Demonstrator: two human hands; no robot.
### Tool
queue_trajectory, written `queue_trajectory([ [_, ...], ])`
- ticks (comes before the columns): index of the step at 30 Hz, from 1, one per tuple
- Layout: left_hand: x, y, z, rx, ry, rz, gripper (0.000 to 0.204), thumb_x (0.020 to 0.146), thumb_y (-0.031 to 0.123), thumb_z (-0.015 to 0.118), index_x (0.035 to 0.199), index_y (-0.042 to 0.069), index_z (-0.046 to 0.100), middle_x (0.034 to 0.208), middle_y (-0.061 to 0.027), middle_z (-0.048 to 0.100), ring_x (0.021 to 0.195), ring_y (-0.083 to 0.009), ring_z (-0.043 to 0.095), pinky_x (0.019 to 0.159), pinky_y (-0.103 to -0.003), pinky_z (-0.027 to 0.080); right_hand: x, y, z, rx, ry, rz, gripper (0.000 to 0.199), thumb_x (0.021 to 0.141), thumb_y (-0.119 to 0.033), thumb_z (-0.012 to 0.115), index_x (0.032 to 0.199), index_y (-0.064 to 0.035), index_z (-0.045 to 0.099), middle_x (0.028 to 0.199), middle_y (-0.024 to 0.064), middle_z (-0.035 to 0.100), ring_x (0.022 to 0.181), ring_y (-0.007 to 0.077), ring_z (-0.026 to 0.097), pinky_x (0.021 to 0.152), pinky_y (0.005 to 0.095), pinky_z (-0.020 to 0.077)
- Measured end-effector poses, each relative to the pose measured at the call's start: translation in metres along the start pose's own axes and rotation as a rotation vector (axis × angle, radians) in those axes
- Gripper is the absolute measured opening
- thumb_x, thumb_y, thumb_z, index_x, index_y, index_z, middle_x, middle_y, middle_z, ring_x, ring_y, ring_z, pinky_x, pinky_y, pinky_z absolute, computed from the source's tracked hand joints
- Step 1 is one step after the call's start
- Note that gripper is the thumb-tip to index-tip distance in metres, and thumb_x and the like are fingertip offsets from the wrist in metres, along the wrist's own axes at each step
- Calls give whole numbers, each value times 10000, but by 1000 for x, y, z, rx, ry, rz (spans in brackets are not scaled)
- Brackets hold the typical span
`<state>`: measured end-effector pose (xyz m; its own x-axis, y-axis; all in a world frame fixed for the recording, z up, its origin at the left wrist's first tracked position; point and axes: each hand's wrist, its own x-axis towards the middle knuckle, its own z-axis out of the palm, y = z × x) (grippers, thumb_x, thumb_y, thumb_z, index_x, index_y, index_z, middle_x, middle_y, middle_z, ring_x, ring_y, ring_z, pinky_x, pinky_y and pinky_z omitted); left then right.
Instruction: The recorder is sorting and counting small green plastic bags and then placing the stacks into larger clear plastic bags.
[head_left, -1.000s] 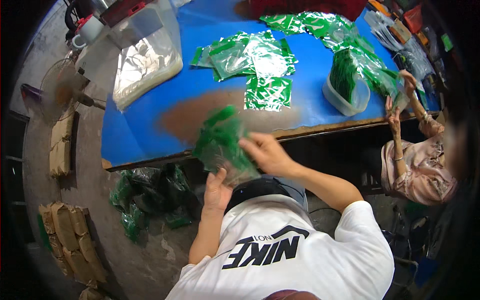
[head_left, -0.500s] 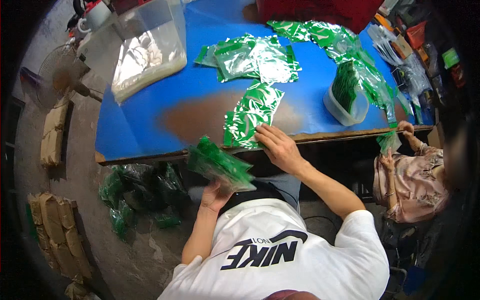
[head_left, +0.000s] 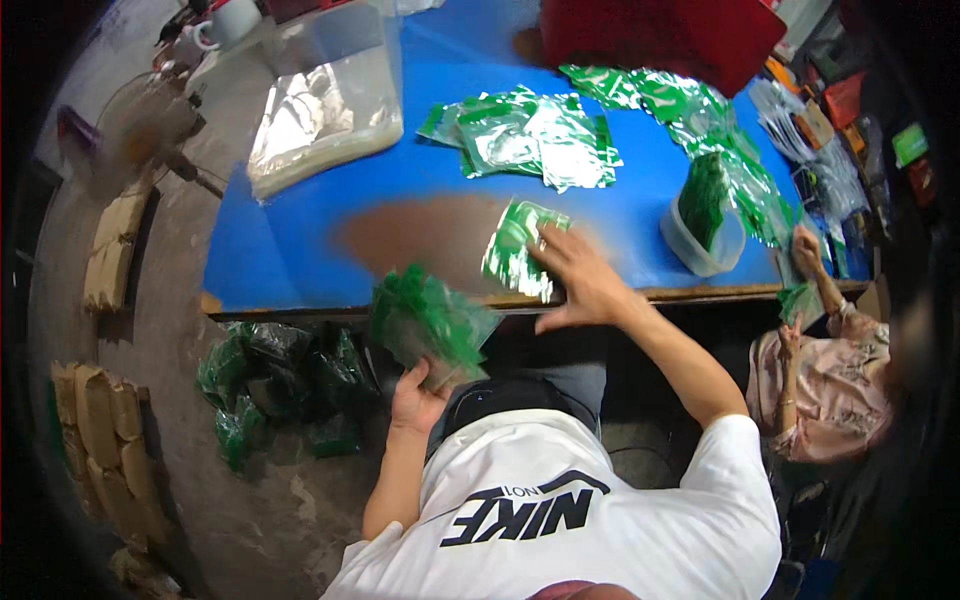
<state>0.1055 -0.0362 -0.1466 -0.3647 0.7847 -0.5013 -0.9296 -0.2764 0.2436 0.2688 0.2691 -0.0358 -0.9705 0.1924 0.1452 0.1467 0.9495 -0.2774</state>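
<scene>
My left hand (head_left: 417, 398) is closed round the lower end of a fanned bundle of clear-and-green plastic packets (head_left: 425, 320), held up off the table's front edge. My right hand (head_left: 585, 275) reaches over that edge with fingers spread and thumb apart. Its fingertips lie on a shiny green-and-clear packet (head_left: 515, 250) on the tabletop; whether more packets lie beneath it I cannot tell. Farther back, a loose pile of similar packets (head_left: 535, 140) is spread on the blue table (head_left: 290, 235). To its right, a clear plastic tub (head_left: 700, 252) holds upright green packets.
A large clear bin (head_left: 325, 150) stands at the back left, and a red container (head_left: 655, 40) at the back. More packets (head_left: 690, 110) trail along the right side. A co-worker's hand (head_left: 806, 252) is at the right corner. Green plastic bags (head_left: 270, 385) lie under the table.
The nearer of two overlapping packets at the table edge is gone from there. My right hand has moved onto the farther one, its thumb now spread. The left bundle looks more fanned.
</scene>
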Motion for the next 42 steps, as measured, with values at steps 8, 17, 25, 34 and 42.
queue_trajectory([
  [8, -5, 11, 20, 74, -175, 3, 422, 888, 52, 687, 1293, 88, 575, 1250, -40, 642, 1213, -266, 584, 1003, -465, 488, 19, -69, -2, 1142, 112, 418, 269, 981, -209, 634, 1094, 35, 638, 1024, 94, 717, 770, 108, 680, 677, 244, 523],
  [17, 47, 47, 162, 1124, -310, 729, 496, 861, 82, 743, 1304, 18, 531, 1283, -78, 590, 1185, -201, 544, 1051, -366, 398, 83, -63, -14, 936, 483, 17, 827, 744, -188, 870, 1392, -11, 389, 1313, 181, 566, 1225, 257, 544, 1017, 390, 453],
  [25, 95, 80, 166, 1161, -472, 625, 1046, 723, 38, 839, 1544, 34, 191, 1496, -161, 386, 1399, -258, 351, 1176, -396, 247, 82, -20, 40, 873, 435, 199, 700, 801, -82, 779, 1366, -14, 372, 1268, 219, 554, 1213, 283, 546, 1021, 393, 437],
  [34, 101, 55, 148, 1296, -478, 766, 1181, 678, 238, 922, 1555, 35, 157, 1488, -159, 399, 1359, -281, 423, 1108, -435, 381, 84, -20, 47, 1013, 388, 133, 775, 742, -96, 830, 1359, -15, 369, 1246, 207, 557, 1195, 295, 554, 1028, 388, 444],
  [42, 93, 60, 162, 1405, -318, 763, 473, 713, 95, 873, 1111, -13, 642, 1035, -83, 715, 935, -177, 673, 855, -324, 532, 69, -35, 41, 740, 401, 154, 884, 703, -230, 891, 1390, -5, 382, 1281, 237, 559, 1202, 361, 557, 1027, 433, 445],
])
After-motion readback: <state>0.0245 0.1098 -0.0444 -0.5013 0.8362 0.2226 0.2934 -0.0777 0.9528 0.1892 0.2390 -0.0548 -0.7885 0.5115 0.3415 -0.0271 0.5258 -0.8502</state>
